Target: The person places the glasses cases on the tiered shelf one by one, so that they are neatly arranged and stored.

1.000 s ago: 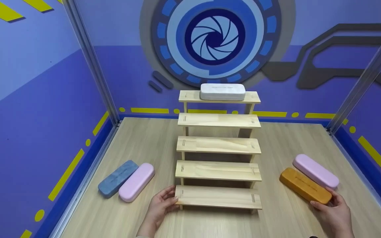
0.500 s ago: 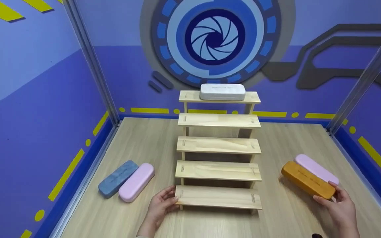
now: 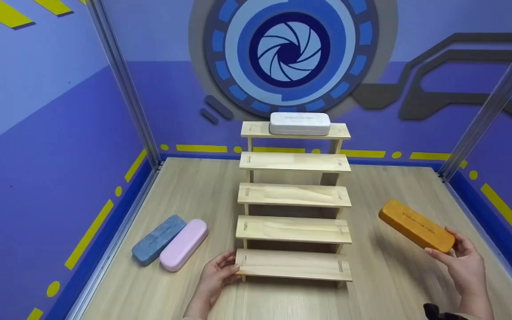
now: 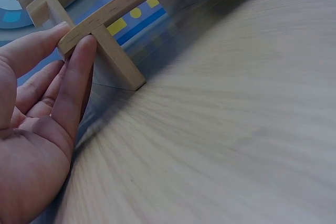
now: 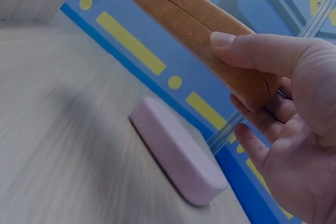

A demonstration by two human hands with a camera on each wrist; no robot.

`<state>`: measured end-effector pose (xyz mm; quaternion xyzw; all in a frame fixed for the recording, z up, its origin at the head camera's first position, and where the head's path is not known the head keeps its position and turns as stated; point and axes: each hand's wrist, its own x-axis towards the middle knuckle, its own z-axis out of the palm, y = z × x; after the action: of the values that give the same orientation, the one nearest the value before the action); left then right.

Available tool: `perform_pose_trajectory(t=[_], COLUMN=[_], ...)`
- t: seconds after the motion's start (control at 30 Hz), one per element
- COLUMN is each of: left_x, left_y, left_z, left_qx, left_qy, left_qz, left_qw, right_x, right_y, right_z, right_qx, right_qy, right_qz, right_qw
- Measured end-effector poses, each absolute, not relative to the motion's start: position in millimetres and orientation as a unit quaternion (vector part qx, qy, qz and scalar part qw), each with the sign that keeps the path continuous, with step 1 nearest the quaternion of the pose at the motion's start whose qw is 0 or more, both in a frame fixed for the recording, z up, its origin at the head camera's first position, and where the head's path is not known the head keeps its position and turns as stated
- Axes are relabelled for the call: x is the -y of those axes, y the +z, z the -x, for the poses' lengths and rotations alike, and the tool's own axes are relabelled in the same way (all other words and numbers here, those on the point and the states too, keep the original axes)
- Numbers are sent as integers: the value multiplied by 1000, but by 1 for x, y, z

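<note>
My right hand [image 3: 462, 262] holds an orange glasses case [image 3: 417, 226] by its near end, tilted and raised off the table. In the right wrist view the thumb lies along the side of this case [image 5: 194, 30], and a pink glasses case [image 5: 176, 153] lies on the table below. The orange case hides that pink one in the head view. My left hand [image 3: 214, 278] pinches the left end of the lowest step of a wooden stepped rack [image 3: 294, 265]. In the left wrist view the thumb and forefinger grip the board's corner [image 4: 79, 38].
A white glasses case [image 3: 299, 123] sits on the rack's top step. Left of the rack, a blue glasses case [image 3: 158, 240] and another pink glasses case [image 3: 184, 245] lie side by side on the table [image 3: 185, 182]. Printed panels [image 3: 60, 178] and metal posts [image 3: 125, 84] enclose the table.
The right hand has lifted the orange case up off the table and moved slightly rightward and away, covering the pink case behind it. The left hand and rack stay put.
</note>
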<state>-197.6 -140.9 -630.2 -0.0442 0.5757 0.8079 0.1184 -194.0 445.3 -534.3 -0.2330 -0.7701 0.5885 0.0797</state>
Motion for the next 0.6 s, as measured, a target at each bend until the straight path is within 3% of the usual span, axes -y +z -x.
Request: perform_pose_trajectory(t=[0.6], left_x=[141], left_y=[-630], left_z=[197], left_qx=[-585], left_qy=[801], left_qz=[46], left_qw=[121], right_x=[-436], right_y=[-482], right_z=[217], right_qx=[721], right_qy=[669], right_qz=[76], right_qw=[165])
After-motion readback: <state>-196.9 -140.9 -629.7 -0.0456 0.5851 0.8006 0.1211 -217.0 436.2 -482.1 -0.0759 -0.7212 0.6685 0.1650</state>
